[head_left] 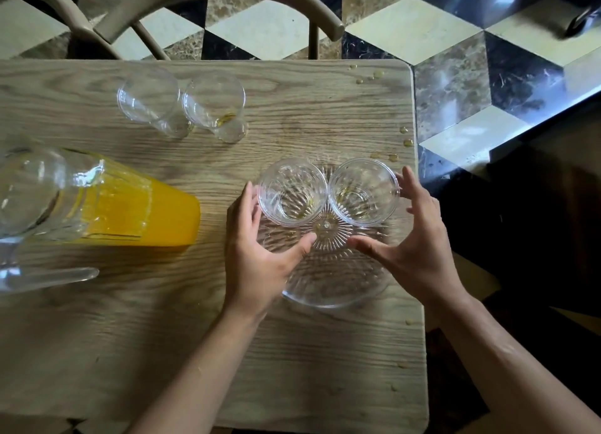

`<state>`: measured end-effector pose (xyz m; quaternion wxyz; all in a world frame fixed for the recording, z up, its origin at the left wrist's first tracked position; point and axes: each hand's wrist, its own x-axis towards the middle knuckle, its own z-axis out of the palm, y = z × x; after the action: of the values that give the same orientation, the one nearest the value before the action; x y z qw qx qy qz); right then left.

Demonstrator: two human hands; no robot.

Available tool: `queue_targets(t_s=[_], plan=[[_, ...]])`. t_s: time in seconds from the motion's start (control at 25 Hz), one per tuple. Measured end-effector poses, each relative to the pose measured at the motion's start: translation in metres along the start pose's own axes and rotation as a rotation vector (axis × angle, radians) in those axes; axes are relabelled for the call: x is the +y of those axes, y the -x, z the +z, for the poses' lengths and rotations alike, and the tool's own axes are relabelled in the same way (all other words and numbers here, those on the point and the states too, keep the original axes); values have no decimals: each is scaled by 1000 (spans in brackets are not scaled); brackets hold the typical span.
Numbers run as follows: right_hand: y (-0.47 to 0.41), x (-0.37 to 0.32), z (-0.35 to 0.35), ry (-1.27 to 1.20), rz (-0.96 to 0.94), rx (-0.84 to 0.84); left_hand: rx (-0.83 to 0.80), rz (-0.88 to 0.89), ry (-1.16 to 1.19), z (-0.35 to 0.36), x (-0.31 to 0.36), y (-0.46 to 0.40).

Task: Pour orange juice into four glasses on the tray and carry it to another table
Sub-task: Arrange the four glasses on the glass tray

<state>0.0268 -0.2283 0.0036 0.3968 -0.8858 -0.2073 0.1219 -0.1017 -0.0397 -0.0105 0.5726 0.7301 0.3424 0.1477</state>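
Note:
A round ribbed glass tray point(331, 280) lies on the wooden table point(162, 336). Two empty ribbed glasses stand side by side on its far half: one on the left point(291, 191), one on the right point(364, 191). My left hand point(260, 254) curves around the left glass with fingers spread, close to it. Spread open beside the right glass is my right hand point(413, 238), its fingertips near the rim. Two more clear glasses point(148, 100) point(216, 106) stand off the tray at the back. A glass pitcher of orange juice point(107, 202) stands at the left.
Small juice droplets point(406, 140) dot the table near its right edge. A beige chair point(208, 7) stands behind the table. To the right is a tiled floor point(455, 75) and a dark surface point(536, 206).

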Motion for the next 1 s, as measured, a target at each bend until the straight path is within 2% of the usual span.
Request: queue_targets(t_s=[0.2,0.52,0.68,0.84,1.0], plan=[[5,-30,-27,-122,-12,-39,44,150,-148,-28,34,24],[-10,-102,-70,-203,-114,-127,200,228,-16,-48,133,40],[-42,-142,-71,-199,-238,-151,278,345,-33,-84,181,17],[-78,-179,-55,-174,-367,-181,279,489,-198,-145,206,-22],[-110,-184,-23,-156,-368,-236,224,448,-336,-206,191,-79]])
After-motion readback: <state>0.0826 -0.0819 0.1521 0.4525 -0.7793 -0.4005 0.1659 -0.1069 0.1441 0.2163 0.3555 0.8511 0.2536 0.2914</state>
